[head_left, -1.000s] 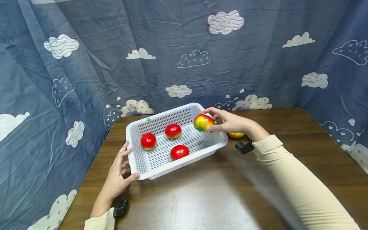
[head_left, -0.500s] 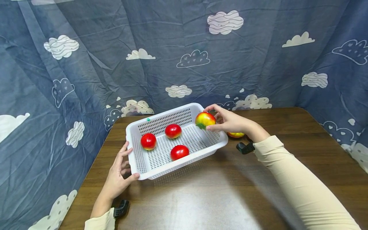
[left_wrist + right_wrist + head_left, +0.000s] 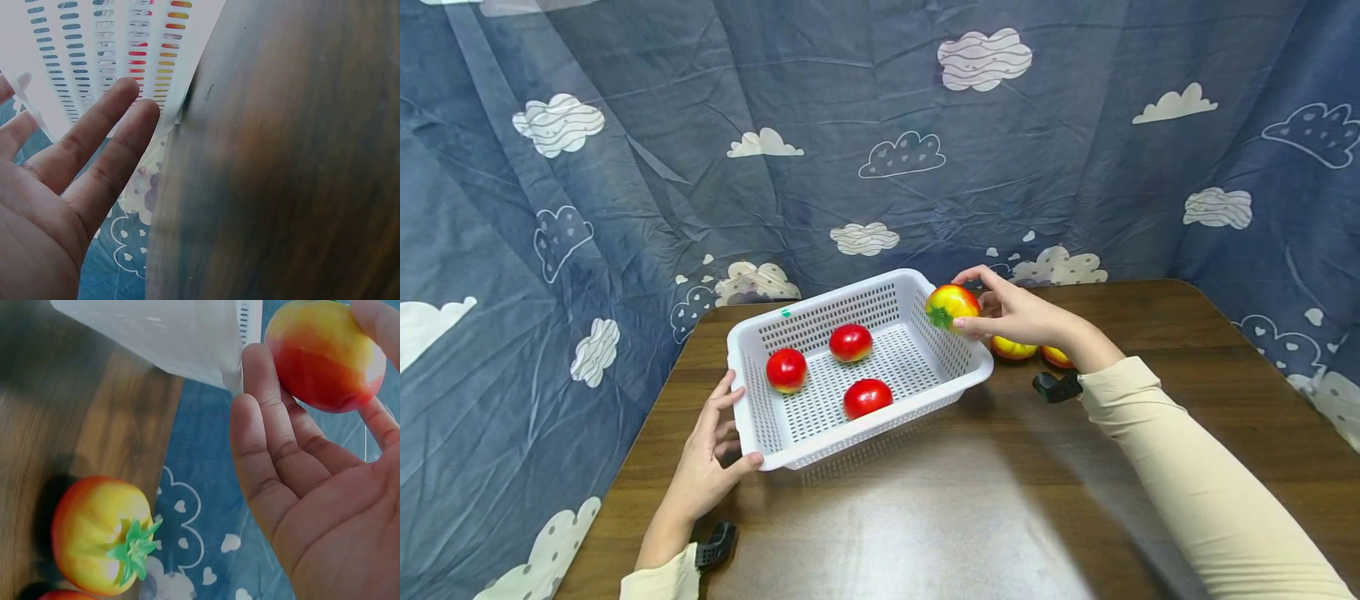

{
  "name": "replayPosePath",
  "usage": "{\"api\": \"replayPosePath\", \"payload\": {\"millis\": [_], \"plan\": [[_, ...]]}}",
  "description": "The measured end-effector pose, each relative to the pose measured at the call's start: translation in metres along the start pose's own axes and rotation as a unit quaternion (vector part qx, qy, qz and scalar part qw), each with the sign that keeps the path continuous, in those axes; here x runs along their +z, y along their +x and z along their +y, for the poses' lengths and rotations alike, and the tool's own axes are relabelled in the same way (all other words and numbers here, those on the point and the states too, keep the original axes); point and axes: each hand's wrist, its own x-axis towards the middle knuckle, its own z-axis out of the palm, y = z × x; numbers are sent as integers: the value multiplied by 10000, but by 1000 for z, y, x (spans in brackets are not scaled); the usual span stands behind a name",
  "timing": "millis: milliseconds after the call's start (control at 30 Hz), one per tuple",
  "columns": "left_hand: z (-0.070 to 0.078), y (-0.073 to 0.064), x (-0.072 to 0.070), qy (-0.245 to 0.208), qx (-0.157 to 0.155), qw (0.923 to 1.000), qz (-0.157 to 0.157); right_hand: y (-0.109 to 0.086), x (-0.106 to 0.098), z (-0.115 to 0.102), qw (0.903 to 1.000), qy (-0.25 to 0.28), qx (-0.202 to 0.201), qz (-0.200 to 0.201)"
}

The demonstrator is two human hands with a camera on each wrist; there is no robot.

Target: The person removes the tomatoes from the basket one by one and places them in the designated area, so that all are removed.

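A white perforated plastic basket (image 3: pixel 880 423) stands at an angle on the table. My left hand (image 3: pixel 703 467) grips its left end, with thumb and fingertips over the rim; in the left wrist view two fingers (image 3: pixel 112 150) extend along the outer wall. Three red tomatoes are inside: one at left (image 3: pixel 787 370), one at back (image 3: pixel 851 342), one at front (image 3: pixel 868 398). Between thumb and fingers, my right hand (image 3: pixel 1030 318) holds a glossy red-and-yellow tomato (image 3: pixel 947 307) above the basket's right end. Its green calyx faces left and down.
Behind the right hand, a yellow-red tomato (image 3: pixel 1013 348) sits on the brown wooden table (image 3: pixel 925 525) just right of the basket. Another tomato (image 3: pixel 1057 357) is partly hidden by the wrist. A blue cloud-patterned cloth (image 3: pixel 820 200) hangs along the table's far edge.
My right hand has moved right and slightly up with the tomato, from over the basket's inside toward its right rim. The tomato's calyx has turned more into view. Left hand and basket stay put.
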Motion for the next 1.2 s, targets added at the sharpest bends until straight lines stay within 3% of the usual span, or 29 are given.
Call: {"api": "replayPosePath", "payload": {"millis": [367,833,1200], "plan": [[1,0,0,57,-78,9999,-29,-8,-11,12,9987,-284,125,397],[2,0,1,-16,-15,10000,-26,-23,-23,28,9961,-194,415,759],[0,0,0,24,129,9999,-29,-38,-39,39,9939,-111,758,798]]}}
